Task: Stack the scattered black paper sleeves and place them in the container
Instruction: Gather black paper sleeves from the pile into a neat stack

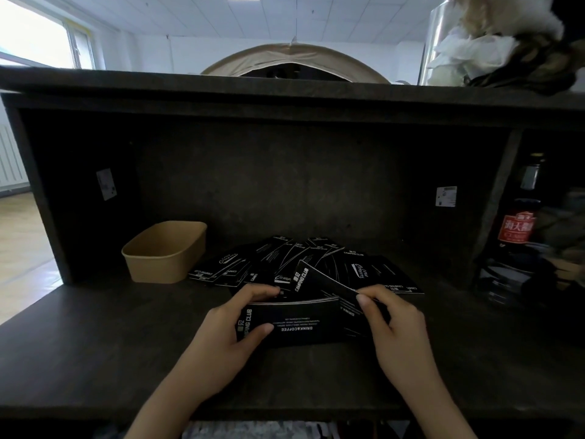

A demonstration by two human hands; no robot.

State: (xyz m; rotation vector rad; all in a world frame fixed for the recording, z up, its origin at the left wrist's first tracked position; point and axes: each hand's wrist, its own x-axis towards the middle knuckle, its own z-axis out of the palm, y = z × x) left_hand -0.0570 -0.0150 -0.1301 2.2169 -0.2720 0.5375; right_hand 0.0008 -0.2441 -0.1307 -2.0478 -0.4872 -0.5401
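Several black paper sleeves with white print lie scattered in an overlapping pile on the dark shelf. My left hand grips the left end of a small stack of sleeves held just above the shelf in front of the pile. My right hand pinches another sleeve that slants up from the stack's right end. An empty brown paper container stands to the left of the pile, apart from both hands.
The dark shelf has a back wall and side walls, each side bearing a white sticker. A dark bottle with a red label stands in the compartment to the right. A low overhead board spans the top.
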